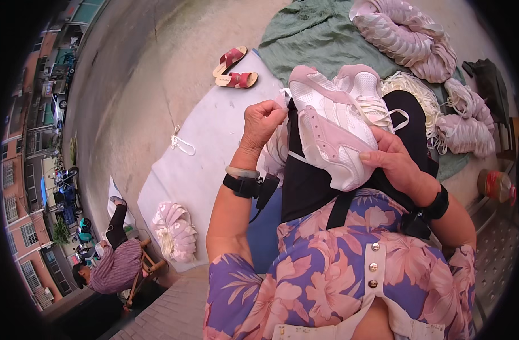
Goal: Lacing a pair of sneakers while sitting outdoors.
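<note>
Over my lap, my right hand [395, 161] grips pink and white shoe uppers [333, 136] from their right side, thumb on top. At least two uppers lie side by side there, with perforated toes. Cream laces [375, 107] run through one of them and stick out in a loop. To the left, my left hand [264, 122] is closed in a pinch on a thin pale strand that reaches toward the uppers. Beneath them a black cloth [305, 195] covers my lap. More pale uppers partly show below my left hand.
Bundled uppers [412, 42] rest on a green cloth [310, 34], near a heap of cream laces [421, 96]. On the pale mat [186, 164] lie another bundle [174, 232] and red sandals [237, 79]. A plastic jar [494, 186] stands right; a seated person [118, 266] is left.
</note>
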{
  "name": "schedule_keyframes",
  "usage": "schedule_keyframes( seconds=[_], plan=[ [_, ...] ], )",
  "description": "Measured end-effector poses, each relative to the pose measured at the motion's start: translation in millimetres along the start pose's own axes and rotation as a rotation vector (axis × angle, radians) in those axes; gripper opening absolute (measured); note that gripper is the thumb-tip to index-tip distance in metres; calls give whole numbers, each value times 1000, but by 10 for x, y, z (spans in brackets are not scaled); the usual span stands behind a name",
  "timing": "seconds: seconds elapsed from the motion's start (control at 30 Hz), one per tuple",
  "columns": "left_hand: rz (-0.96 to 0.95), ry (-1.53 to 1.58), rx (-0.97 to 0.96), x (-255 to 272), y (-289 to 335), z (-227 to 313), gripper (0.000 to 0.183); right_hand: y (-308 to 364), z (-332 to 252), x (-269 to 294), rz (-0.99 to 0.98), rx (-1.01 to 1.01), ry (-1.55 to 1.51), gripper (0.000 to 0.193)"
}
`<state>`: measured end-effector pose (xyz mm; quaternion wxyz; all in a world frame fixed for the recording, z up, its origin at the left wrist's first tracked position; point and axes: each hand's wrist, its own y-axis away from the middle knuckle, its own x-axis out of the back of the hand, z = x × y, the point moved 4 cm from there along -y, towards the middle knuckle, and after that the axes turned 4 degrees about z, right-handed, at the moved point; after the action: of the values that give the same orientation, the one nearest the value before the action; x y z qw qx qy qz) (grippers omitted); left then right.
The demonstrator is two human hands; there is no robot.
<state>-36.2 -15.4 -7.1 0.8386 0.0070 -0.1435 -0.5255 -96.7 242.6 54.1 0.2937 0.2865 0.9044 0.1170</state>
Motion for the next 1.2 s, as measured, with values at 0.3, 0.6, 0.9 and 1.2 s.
schedule_keyframes(
  seconds=[0.3,0.6,0.9,1.2],
  plan=[
    [-299,-57,-43,81,-976,795,12,-138,-183,-192,-149,-116,183,37],
    [-236,189,-34,-166,-324,397,26,173,72,424,-11,18,-341,56],
    [-335,47,187,-563,775,285,27,44,89,160,-202,-45,-353,50],
    [-197,-230,-21,-686,1150,505,11,497,246,470,-249,-116,31,43]
  ],
)
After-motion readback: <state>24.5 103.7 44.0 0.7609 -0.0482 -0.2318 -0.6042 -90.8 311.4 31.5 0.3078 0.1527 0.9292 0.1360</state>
